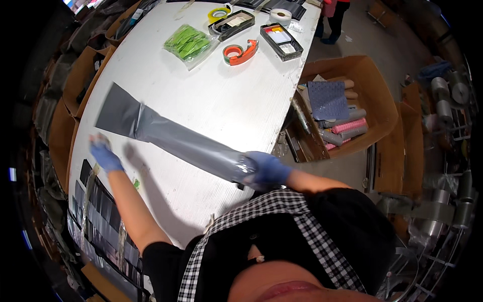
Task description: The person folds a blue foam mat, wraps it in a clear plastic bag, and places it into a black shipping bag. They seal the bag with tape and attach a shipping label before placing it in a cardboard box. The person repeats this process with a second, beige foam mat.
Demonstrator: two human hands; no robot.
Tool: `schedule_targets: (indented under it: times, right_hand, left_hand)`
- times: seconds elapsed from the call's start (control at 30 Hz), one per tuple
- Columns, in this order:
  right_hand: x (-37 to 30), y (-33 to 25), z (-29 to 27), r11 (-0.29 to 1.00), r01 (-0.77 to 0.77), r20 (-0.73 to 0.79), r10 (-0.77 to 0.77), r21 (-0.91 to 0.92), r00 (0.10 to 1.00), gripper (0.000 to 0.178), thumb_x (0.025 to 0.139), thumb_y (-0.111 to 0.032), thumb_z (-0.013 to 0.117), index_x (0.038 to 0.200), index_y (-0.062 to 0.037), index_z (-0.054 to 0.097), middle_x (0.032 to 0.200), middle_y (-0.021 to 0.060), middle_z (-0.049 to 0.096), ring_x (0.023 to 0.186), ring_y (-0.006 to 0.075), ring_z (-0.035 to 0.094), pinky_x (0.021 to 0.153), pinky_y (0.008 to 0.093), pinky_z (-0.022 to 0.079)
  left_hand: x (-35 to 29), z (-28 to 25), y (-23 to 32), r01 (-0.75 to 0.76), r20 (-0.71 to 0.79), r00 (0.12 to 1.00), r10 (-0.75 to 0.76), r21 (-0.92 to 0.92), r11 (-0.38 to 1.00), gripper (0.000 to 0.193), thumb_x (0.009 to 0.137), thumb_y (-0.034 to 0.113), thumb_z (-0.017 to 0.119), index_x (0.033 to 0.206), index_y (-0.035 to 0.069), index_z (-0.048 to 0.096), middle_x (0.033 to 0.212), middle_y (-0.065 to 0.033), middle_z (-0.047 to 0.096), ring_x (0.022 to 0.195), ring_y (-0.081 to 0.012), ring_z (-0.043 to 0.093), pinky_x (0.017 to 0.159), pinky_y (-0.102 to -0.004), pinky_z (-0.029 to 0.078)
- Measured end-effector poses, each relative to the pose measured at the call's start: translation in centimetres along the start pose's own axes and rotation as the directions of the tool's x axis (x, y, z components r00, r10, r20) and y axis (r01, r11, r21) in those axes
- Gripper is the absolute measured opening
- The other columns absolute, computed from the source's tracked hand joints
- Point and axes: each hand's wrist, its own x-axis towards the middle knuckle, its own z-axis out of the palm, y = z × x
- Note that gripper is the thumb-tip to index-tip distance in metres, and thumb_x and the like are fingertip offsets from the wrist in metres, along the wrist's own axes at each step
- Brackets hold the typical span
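Note:
A long grey plastic bag (188,143) stretches slantwise over the white table, its flat, wide end at the far left and its narrow, bulging end towards me. My right hand (266,170), in a blue glove, is closed around that near end; what fills the bag is hidden. Off to the left, my left hand (104,153) in a blue glove is over the table, apart from the bag and just below its wide end. Motion smears its fingers, so I cannot make out whether they hold anything.
On the white table (211,100) lie a bag of green strips (187,43), an orange tape dispenser (240,52) and black trays (282,42). Banded dark packages (100,211) lie at left. A carton of rolls (372,126) stands right; a person (336,20) stands beyond.

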Motion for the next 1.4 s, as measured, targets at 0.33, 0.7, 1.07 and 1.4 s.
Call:
schedule_targets:
  times: [0.33,0.7,1.07,1.4]
  right_hand:
    - [18.1,13.9,-25.5,0.727,0.144,-0.471,-0.568,-0.671,0.675,0.022,0.088,-0.030,0.064,0.096,-0.0104,0.071,0.098,0.0104,0.068,0.092,0.0296,0.063,0.086,0.0400,0.050]
    - [25.7,18.0,-40.2,0.294,-0.017,-0.038,-0.065,-0.956,0.997,0.022,0.070,-0.027,0.078,0.089,-0.0172,0.072,0.094,0.0073,0.071,0.093,0.0245,0.069,0.082,0.0416,0.048]
    - [26.1,18.4,-42.6,0.380,0.147,0.189,0.075,-0.913,0.979,0.022,0.078,-0.033,0.070,0.095,-0.0193,0.076,0.086,0.0058,0.073,0.084,0.0264,0.069,0.083,0.0388,0.049]
    - [25.3,18.0,-42.1,0.397,0.051,0.045,-0.024,-0.916,0.999,0.022,0.086,-0.024,0.058,0.090,-0.0127,0.077,0.090,0.0098,0.074,0.089,0.0283,0.071,0.079,0.0427,0.049]
  left_hand:
    - [-36.2,11.5,-4.2,-0.400,0.517,0.854,-0.063,0.728,0.557,0.088,0.069,0.026,0.085,0.144,0.008,0.043,0.145,-0.0214,0.034,0.135,-0.0390,0.035,0.112,-0.0472,0.033]
    - [-37.0,15.5,-5.0,-0.201,0.248,0.966,-0.075,0.901,0.384,0.062,0.080,0.010,0.069,0.138,0.004,0.047,0.138,-0.0193,0.036,0.129,-0.0348,0.039,0.111,-0.0430,0.035]
    - [-36.9,16.2,-5.8,-0.196,0.207,0.978,0.009,0.911,0.363,0.051,0.080,0.008,0.069,0.130,0.005,0.055,0.131,-0.0162,0.044,0.125,-0.0318,0.045,0.109,-0.0412,0.038]
    - [-36.7,15.4,-5.8,-0.212,0.228,0.974,-0.018,0.929,0.303,0.051,0.080,0.009,0.069,0.129,0.005,0.056,0.131,-0.0172,0.042,0.124,-0.0324,0.045,0.108,-0.0404,0.039]
